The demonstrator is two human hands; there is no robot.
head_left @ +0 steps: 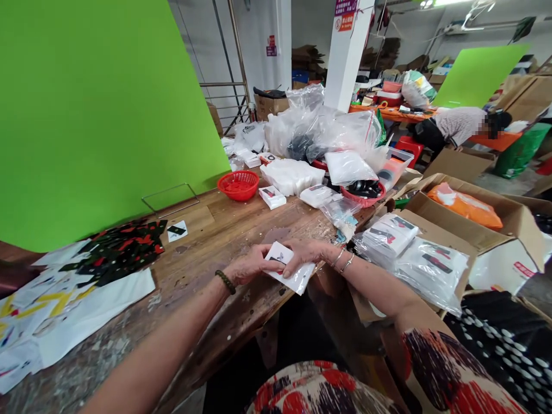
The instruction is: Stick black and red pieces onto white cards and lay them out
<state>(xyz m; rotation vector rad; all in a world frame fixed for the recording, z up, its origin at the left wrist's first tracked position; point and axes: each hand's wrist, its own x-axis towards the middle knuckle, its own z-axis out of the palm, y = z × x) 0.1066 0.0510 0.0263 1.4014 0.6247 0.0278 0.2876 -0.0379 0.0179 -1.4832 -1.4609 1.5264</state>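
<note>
Patterned shirt (325,391); left hand (248,265), right hand (307,255) pinch white card (301,279); scuffed table (235,227), green panel (95,115).

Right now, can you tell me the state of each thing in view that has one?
White card: held in both hands, partly covered.
Left hand: closed on the white card.
Right hand: closed on the white card.
Left red basket: upright, red pieces inside.
Black and red pieces: loosely heaped.
Small card: lying flat on the table.
Cardboard box: open, orange package inside.
Clear plastic bag: filled.
</note>
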